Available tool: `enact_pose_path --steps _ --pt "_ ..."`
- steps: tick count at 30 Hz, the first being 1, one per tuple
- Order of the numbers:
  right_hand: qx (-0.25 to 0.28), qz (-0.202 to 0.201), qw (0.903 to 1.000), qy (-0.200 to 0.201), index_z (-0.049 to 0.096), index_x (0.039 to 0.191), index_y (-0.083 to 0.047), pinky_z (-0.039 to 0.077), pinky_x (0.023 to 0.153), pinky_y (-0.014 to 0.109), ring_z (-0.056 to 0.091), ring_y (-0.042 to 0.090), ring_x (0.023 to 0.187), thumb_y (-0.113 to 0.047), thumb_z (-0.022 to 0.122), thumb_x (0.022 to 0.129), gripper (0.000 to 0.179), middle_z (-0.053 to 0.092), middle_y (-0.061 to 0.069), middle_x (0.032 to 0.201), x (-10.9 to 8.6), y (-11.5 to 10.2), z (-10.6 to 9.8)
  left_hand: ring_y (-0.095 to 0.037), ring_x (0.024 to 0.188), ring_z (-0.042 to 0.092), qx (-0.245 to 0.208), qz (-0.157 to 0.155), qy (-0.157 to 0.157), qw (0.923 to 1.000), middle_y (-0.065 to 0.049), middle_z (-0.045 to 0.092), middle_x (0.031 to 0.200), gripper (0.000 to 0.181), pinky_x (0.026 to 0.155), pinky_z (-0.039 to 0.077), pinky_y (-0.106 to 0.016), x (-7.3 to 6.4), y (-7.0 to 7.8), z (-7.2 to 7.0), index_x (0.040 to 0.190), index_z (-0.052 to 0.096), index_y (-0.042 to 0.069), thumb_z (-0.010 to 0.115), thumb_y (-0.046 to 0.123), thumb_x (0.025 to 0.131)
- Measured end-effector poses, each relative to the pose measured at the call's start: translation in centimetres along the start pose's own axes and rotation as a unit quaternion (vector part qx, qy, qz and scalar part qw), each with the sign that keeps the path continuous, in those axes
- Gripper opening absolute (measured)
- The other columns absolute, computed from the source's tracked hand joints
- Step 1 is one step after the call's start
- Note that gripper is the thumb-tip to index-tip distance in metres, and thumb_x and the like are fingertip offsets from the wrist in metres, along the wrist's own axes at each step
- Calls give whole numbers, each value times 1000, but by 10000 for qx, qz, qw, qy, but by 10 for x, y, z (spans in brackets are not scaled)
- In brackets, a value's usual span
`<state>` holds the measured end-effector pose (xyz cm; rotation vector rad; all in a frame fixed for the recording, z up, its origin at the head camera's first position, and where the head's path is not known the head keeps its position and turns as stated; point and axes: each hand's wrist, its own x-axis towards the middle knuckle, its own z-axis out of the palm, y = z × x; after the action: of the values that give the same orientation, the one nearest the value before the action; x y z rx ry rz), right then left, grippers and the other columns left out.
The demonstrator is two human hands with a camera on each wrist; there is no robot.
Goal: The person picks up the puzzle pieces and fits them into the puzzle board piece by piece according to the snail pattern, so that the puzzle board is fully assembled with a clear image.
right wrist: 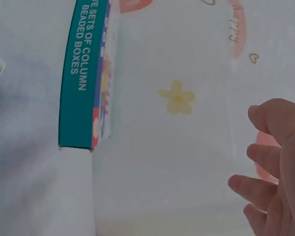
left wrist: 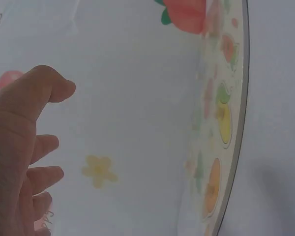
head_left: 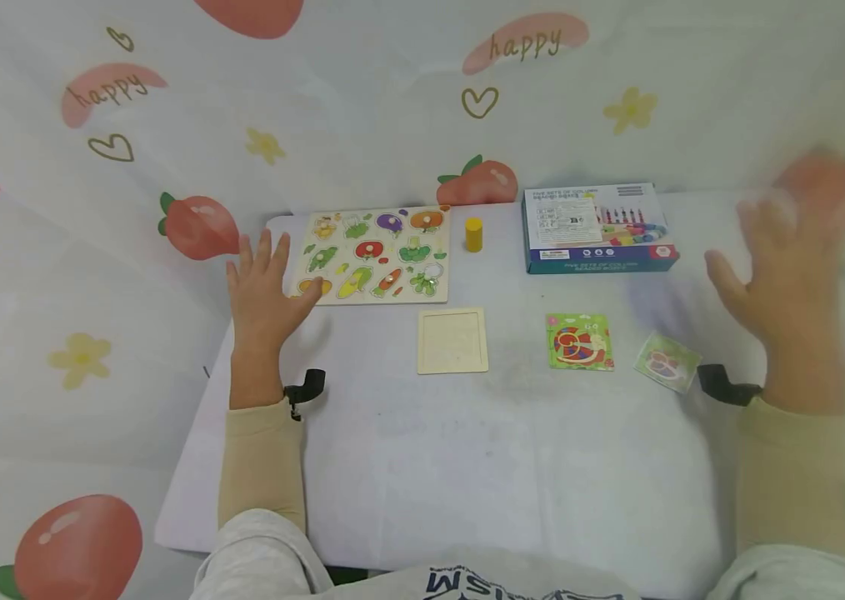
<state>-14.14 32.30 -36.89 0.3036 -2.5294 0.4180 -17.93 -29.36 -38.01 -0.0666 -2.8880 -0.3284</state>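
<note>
My left hand [head_left: 263, 292] is raised with its fingers spread and holds nothing. Nearest to it is a wooden vegetable puzzle board [head_left: 373, 254], whose left edge it partly covers in the head view. On the right, my right hand [head_left: 793, 267] is also lifted, blurred in the head view, its fingers apart and nothing in them. A beaded-box carton [head_left: 598, 229] lies at the back, to the left of that hand. Between the hands lie a small square wooden tray [head_left: 452, 342], a green snail picture card [head_left: 580, 342] and a second, tilted snail piece [head_left: 667, 362].
A yellow cylinder [head_left: 473, 235] stands between the puzzle board and the carton. The white table [head_left: 497, 483] meets a printed cloth backdrop [head_left: 362, 92] behind and at the sides. Both wrists carry black camera straps.
</note>
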Motion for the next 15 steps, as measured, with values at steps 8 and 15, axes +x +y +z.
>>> enact_pose_path --steps 8,15 --pt "204 -191 9996 -52 48 139 11 17 118 60 33 54 137 -47 47 97 72 48 32 137 4 -12 -1 -34 156 -1 -86 69 -95 9999 -13 19 169 85 119 3 -62 -7 5 -9 163 30 13 59 53 94" --pt "267 205 9991 -270 45 147 6 16 118 60 27 49 145 -37 58 95 69 47 31 144 2 -22 -6 -36 155 11 -238 513 130 9983 -13 28 166 79 117 14 -64 -6 18 -16 160 38 12 63 47 94"
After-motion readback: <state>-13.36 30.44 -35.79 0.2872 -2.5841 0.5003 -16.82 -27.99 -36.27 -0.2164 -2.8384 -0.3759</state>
